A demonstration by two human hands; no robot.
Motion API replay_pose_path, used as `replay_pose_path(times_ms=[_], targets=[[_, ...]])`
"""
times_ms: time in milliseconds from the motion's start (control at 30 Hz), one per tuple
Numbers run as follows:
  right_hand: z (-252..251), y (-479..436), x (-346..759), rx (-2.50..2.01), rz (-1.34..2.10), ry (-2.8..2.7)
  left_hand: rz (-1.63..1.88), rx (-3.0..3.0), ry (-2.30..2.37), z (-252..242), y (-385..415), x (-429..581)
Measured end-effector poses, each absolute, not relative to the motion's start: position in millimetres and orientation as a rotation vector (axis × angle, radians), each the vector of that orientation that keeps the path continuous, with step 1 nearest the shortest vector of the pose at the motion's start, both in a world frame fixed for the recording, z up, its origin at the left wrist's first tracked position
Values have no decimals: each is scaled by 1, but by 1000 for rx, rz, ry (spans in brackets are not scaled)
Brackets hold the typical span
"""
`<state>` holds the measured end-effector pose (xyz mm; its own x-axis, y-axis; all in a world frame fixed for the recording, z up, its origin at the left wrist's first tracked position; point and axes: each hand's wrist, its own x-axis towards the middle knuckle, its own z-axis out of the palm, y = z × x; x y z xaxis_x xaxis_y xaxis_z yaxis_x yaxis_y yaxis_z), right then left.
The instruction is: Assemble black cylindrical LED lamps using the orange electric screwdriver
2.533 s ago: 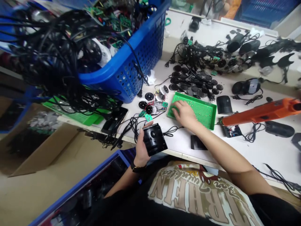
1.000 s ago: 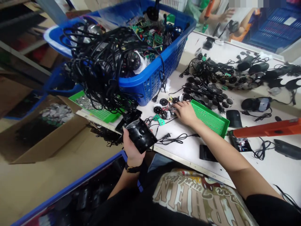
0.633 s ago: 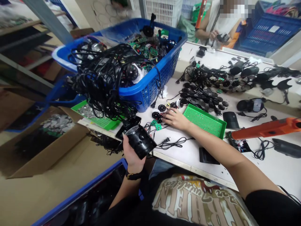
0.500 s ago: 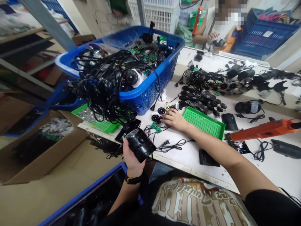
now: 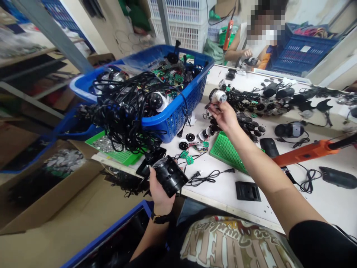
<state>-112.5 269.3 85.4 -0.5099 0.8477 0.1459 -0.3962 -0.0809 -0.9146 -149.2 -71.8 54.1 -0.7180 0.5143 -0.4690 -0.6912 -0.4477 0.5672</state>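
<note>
Premises: an electronics workshop, as observed from the floor. A long white workbench (image 5: 329,204) extends beyond the left hand (image 5: 160,193) and beneath the right hand (image 5: 226,116). Past the left hand stands a blue basket (image 5: 156,120) heaped with green circuit boards (image 5: 176,78) and black cords (image 5: 119,108). Nearer than the right hand lies a perforated green tray (image 5: 223,149), with an orange hand tool (image 5: 304,152) to its right. Beyond that hand a co-worker (image 5: 237,48) handles a black part (image 5: 251,61), near stacked blue crates (image 5: 295,56).
</note>
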Motion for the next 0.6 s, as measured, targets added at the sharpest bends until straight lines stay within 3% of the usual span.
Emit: replay_pose_path(times_ms=[200, 367, 467, 600], targets=[[161, 284, -85, -211, 1332, -1246, 2122, -276, 990, 57, -64, -144], [260, 188, -32, -144, 1111, -1247, 2090, -228, 1006, 59, -58, -140], [281, 132, -4, -159, 1217, -1362, 2056, -143, 973, 65, -53, -134], [231, 109, 19, -457, 1777, -1530, 2020, 12, 939, 76, -41, -117]])
